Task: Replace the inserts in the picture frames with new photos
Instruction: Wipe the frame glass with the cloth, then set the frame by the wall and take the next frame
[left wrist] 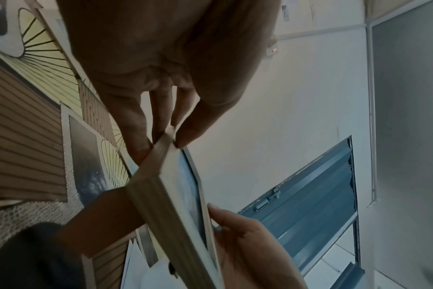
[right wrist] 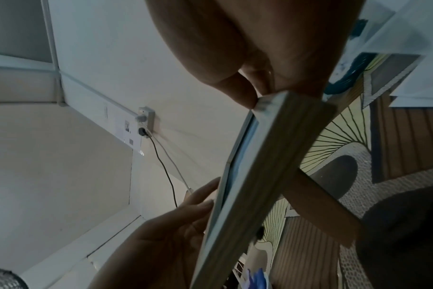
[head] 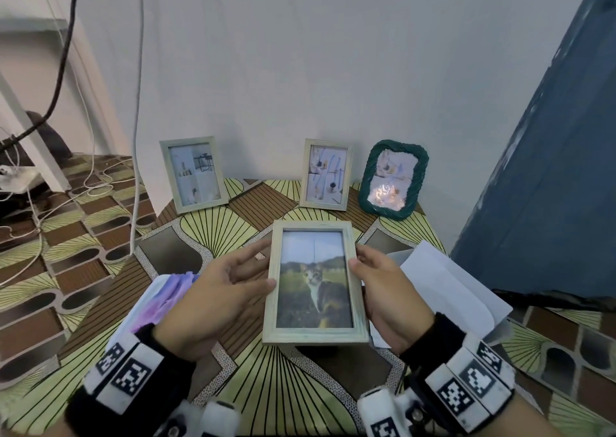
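Pale wood frame (head: 315, 283) with a cat photo (head: 315, 291) behind its glass, one item, held upright-tilted above the near middle of the counter (head: 266, 386). I have it between both hands. My left hand (head: 213, 298) pinches its left edge, thumb on the front, fingers (left wrist: 139, 125) behind. My right hand (head: 383, 291) grips the right edge the same way, thumb at the front rim, fingers (right wrist: 255, 78) curled round the back.

Far row, against the wall, left to right: second pale wood frame (head: 193, 174); third pale wood frame (head: 326, 174); green rope-edged frame (head: 393, 180). All three stand upright with pale printed inserts.

Near left, under my left wrist: purple-and-white printed sheet (head: 160, 298), lying flat. Near right, behind my right hand: white paper sheets (head: 450, 290).

Counter covering: green fan and brown stripe pattern.
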Demonstrator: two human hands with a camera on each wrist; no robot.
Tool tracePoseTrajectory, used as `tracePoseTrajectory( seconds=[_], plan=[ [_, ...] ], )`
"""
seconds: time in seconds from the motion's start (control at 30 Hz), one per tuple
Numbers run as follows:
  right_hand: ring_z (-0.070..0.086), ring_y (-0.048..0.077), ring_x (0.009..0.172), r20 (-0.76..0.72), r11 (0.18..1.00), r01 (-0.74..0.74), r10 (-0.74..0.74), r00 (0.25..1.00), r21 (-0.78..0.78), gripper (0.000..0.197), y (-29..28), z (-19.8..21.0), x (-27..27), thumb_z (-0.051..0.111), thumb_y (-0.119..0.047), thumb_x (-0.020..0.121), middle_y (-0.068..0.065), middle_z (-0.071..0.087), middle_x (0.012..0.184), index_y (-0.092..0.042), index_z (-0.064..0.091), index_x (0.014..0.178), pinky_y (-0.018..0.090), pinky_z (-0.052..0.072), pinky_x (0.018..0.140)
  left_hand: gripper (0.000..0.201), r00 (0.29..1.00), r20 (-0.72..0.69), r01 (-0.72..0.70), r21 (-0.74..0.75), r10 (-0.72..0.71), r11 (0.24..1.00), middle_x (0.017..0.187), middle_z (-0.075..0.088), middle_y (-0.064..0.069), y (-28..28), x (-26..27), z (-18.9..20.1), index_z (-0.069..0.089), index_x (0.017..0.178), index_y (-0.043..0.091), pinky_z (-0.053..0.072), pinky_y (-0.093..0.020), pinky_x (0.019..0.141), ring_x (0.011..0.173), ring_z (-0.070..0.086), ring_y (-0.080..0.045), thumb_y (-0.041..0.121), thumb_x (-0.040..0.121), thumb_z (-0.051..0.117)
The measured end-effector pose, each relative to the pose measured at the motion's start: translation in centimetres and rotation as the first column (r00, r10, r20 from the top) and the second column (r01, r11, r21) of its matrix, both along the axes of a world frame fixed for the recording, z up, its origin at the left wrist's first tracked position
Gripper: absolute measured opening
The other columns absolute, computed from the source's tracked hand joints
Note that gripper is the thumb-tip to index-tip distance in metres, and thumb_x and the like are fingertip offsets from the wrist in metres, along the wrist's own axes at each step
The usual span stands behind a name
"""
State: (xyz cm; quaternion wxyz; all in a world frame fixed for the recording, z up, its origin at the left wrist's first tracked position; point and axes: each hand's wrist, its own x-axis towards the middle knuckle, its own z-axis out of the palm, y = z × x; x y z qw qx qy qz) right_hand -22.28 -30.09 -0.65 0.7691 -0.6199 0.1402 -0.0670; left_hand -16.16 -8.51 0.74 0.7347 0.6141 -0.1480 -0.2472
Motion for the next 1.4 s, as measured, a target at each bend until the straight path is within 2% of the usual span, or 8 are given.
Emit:
tracePoseTrajectory(
  seconds=[0.23, 0.4, 0.57, 0.77, 0.97, 1.07, 1.27, 1.4],
  plan=[
    [0.068, 0.024, 0.105, 0.134, 0.975, 0.081, -0.054, 0.989, -0.206, 0.051, 1.2, 1.9, 5.3, 0.046, -0.008, 0.101, 0.007, 0.066, 0.119, -0.041, 0.046, 0.140, 0.048, 0.055, 0.093, 0.058, 0.993, 0.091, -0.078, 0.029, 0.075, 0.997, 0.116, 0.072, 0.001, -0.1, 5.1, 1.5, 0.044, 0.142, 0.036, 0.059, -0.028, 0.068, 0.101, 0.070, -0.015, 0.005, 0.095, 0.056],
    [0.069, 0.008, 0.095, 0.234, 0.949, 0.083, -0.010, 0.972, -0.303, 0.053, 1.5, 3.7, 10.3, 0.046, -0.011, 0.102, -0.005, 0.065, 0.113, -0.060, 0.046, 0.122, 0.033, 0.060, 0.083, 0.055, 0.950, 0.267, -0.202, 0.125, 0.163, 0.971, 0.109, 0.070, 0.002, -0.1, 10.1, 3.8, 0.049, 0.137, 0.046, 0.059, -0.028, 0.063, 0.091, 0.071, -0.010, 0.013, 0.094, 0.059],
    [0.065, 0.022, 0.093, 0.260, 0.924, 0.097, 0.003, 0.966, -0.369, 0.053, 1.6, 5.1, 16.8, 0.046, -0.010, 0.101, -0.003, 0.061, 0.109, -0.052, 0.041, 0.132, 0.052, 0.056, 0.086, 0.053, 0.888, 0.400, -0.299, 0.125, 0.228, 0.946, 0.112, 0.066, 0.000, -0.4, 16.0, 4.9, 0.049, 0.136, 0.049, 0.061, -0.036, 0.075, 0.093, 0.071, -0.008, 0.014, 0.096, 0.058],
    [0.058, 0.008, 0.082, 0.302, 0.900, 0.104, 0.032, 0.953, -0.423, 0.061, 1.3, 4.0, 24.7, 0.045, -0.010, 0.101, -0.005, 0.056, 0.104, -0.066, 0.036, 0.123, 0.005, 0.046, 0.058, 0.057, 0.867, 0.364, -0.395, 0.083, 0.341, 0.915, 0.108, 0.066, 0.001, -1.5, 23.2, 3.3, 0.044, 0.139, 0.046, 0.060, -0.029, 0.062, 0.087, 0.072, -0.010, 0.010, 0.096, 0.057],
    [0.067, 0.025, 0.089, 0.279, 0.871, 0.104, 0.040, 0.959, -0.480, 0.063, 1.4, 2.2, 31.6, 0.042, -0.008, 0.102, 0.005, 0.058, 0.105, -0.064, 0.033, 0.129, 0.038, 0.061, 0.075, 0.052, 0.836, 0.363, -0.465, 0.067, 0.412, 0.883, 0.092, 0.069, 0.019, -2.3, 29.2, 0.9, 0.048, 0.123, 0.055, 0.053, -0.013, 0.053, 0.081, 0.064, 0.012, 0.012, 0.096, 0.058],
    [0.069, 0.013, 0.082, 0.285, 0.864, 0.121, 0.028, 0.958, -0.490, 0.061, 1.1, 0.8, 34.4, 0.041, -0.010, 0.102, 0.002, 0.060, 0.103, -0.064, 0.032, 0.130, 0.027, 0.059, 0.065, 0.054, 0.828, 0.379, -0.473, 0.076, 0.413, 0.878, 0.086, 0.069, 0.029, -2.7, 31.6, -0.6, 0.049, 0.112, 0.062, 0.054, -0.012, 0.058, 0.088, 0.064, 0.010, 0.012, 0.095, 0.058],
    [0.065, 0.035, 0.083, 0.243, 0.843, 0.155, -0.029, 0.970, -0.515, 0.064, 0.9, -1.8, 37.0, 0.038, -0.006, 0.102, 0.010, 0.059, 0.101, -0.062, 0.026, 0.130, 0.048, 0.060, 0.072, 0.061, 0.853, 0.355, -0.454, 0.140, 0.383, 0.880, 0.120, 0.057, 0.010, -3.7, 33.9, -2.6, 0.040, 0.139, 0.048, 0.058, -0.027, 0.082, 0.105, 0.062, -0.003, 0.006, 0.097, 0.054],
    [0.062, 0.038, 0.080, 0.210, 0.844, 0.136, -0.028, 0.977, -0.519, 0.066, 1.0, -3.2, 37.3, 0.037, -0.004, 0.101, 0.013, 0.056, 0.099, -0.059, 0.018, 0.132, 0.041, 0.056, 0.067, 0.063, 0.869, 0.335, -0.434, 0.168, 0.363, 0.885, 0.146, 0.048, -0.001, -4.0, 34.0, -3.3, 0.035, 0.149, 0.032, 0.048, -0.047, 0.103, 0.133, 0.046, -0.014, 0.000, 0.097, 0.052]
  ],
)
